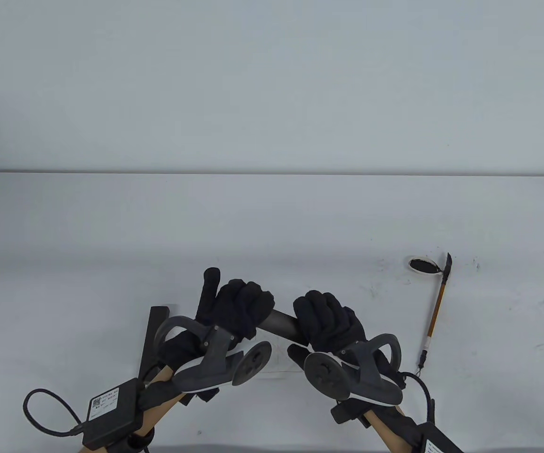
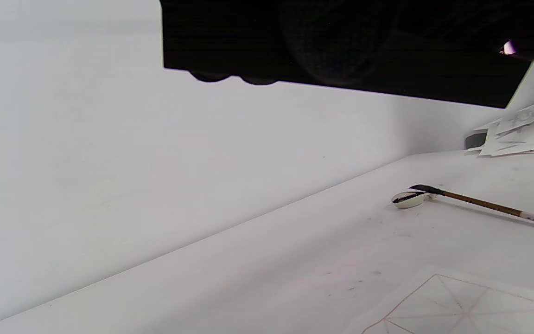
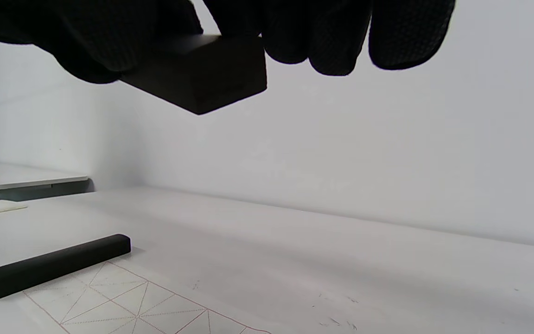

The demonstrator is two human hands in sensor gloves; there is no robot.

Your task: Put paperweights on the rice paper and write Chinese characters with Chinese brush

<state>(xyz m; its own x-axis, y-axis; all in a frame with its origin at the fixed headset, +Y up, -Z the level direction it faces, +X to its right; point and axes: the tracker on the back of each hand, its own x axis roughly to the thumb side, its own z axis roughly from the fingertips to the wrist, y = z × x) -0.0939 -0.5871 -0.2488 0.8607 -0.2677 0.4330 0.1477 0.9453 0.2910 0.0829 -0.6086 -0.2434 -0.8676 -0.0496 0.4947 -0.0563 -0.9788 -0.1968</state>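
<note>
Both my hands hold one dark bar paperweight [image 1: 279,324] in the air above the rice paper [image 1: 279,365]. My left hand [image 1: 241,306] grips its left end with one finger sticking straight out. Around the right end curls my right hand [image 1: 326,317]. The right wrist view shows the bar's end [image 3: 202,86] under my fingers [image 3: 336,41], well above the table. A second paperweight [image 1: 151,337] lies flat on the gridded paper's [image 3: 132,297] left edge, also in the right wrist view [image 3: 54,265]. The brush [image 1: 437,306] rests at the right, its tip on a small ink dish [image 1: 422,265].
The white table [image 1: 111,236] ends at a plain wall behind. Ink specks mark the surface near the dish. In the left wrist view, a heap of used papers [image 2: 522,130] lies beyond the dish [image 2: 408,199] and brush [image 2: 480,206]. Cables and sensor boxes trail from both wrists.
</note>
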